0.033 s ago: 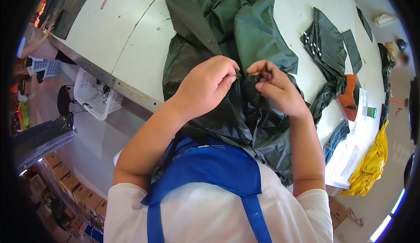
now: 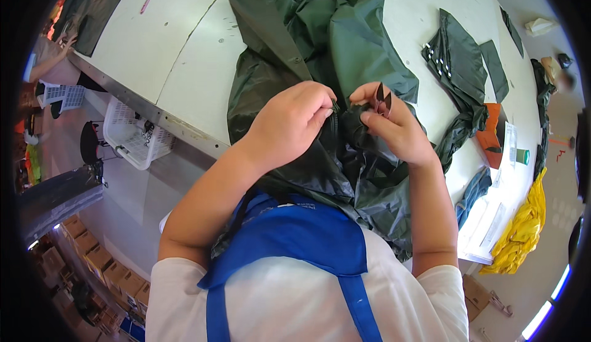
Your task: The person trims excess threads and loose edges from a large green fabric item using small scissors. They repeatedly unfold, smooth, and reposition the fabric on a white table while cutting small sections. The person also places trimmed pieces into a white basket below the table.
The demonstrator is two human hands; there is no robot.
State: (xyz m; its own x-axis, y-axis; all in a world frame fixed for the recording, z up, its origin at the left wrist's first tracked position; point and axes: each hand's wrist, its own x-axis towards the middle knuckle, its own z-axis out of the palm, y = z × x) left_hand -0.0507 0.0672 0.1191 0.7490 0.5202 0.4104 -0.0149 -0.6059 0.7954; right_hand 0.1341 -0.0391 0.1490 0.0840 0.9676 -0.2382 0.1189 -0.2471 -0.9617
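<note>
A dark green, shiny coated garment point(image 2: 363, 47) lies rumpled over the white table and hangs down over the front of my blue apron. My left hand point(image 2: 289, 120) is closed, pinching an edge of the garment near its middle between thumb and fingertips. Just to the right, my right hand point(image 2: 394, 123) is curled around small thread snips point(image 2: 383, 99), whose two dark pointed blades stick up apart between the fingers. Its thumb and forefinger are at a bunched bit of the same cloth. The snips' handles are mostly hidden in the palm.
On the right of the white table point(image 2: 184, 28) are dark green pieces with white clips point(image 2: 458, 59), an orange box point(image 2: 490, 136) and yellow cloth point(image 2: 520, 231). A white basket point(image 2: 132, 133) stands below the left edge. Another person's arm point(image 2: 52, 62) rests at far left.
The snips' blades now stand up out of my right hand, where before they were hardly visible. My left hand keeps its pinch in nearly the same place.
</note>
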